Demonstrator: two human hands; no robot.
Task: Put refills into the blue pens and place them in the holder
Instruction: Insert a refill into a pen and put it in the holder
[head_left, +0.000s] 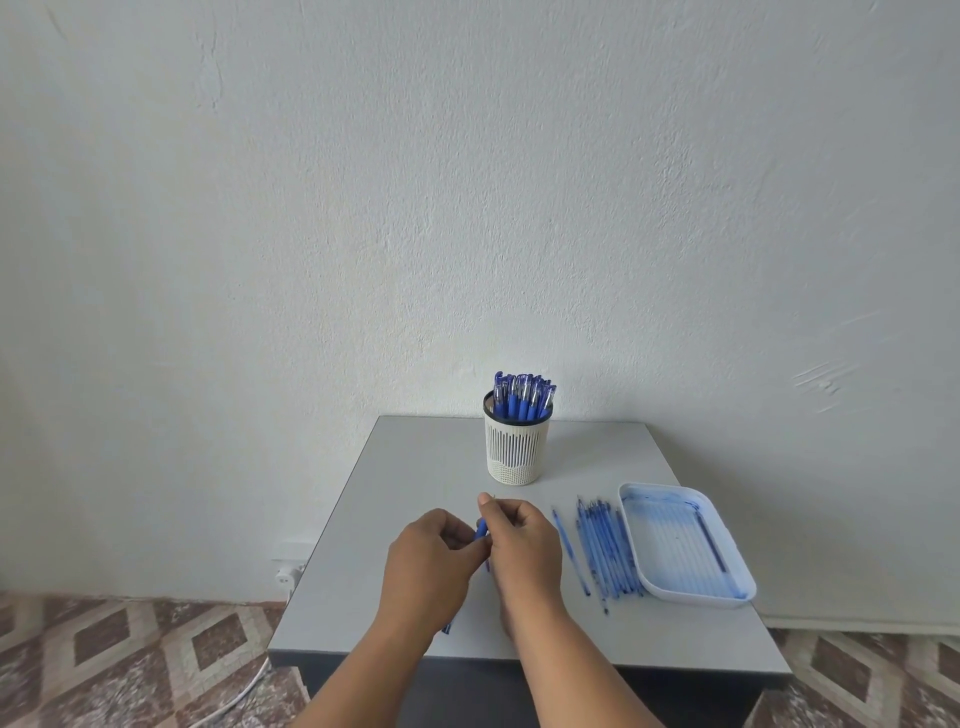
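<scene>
I see both hands, left hand (431, 558) and right hand (524, 545), pinching one pen (481, 531) between them; one holder (517, 447), one tray (685, 545).

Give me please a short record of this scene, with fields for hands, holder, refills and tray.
hands: left hand and right hand together grip one blue plastic pen
holder: white slotted round pen holder, upright, holding many blue capped pens
refills: thin blue refills lie on grey table, left of tray
tray: white rectangular plastic tray, blue-stained inside
</scene>
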